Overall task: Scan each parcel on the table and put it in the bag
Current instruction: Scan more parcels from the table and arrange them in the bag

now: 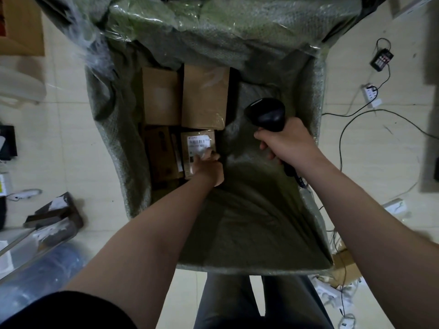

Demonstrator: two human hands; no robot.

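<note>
A large grey-green woven bag [318, 143] stands open on the floor below me. Inside it, at the left, lie several brown cardboard parcels; two plain ones [205, 96] sit side by side at the far end. My left hand [209, 166] reaches down into the bag and grips a small brown parcel [198, 141] with a white barcode label facing up, set among the others. My right hand [285, 144] holds a black handheld scanner [267, 113] over the bag's bare right half, its head pointing away from me.
The table is out of view. Cables, a power strip [370, 91] and a small black device [382, 59] lie on the tiled floor to the right. Dark boxes [54, 212] and plastic-wrapped rolls [35, 269] sit on the left. My legs stand just behind the bag.
</note>
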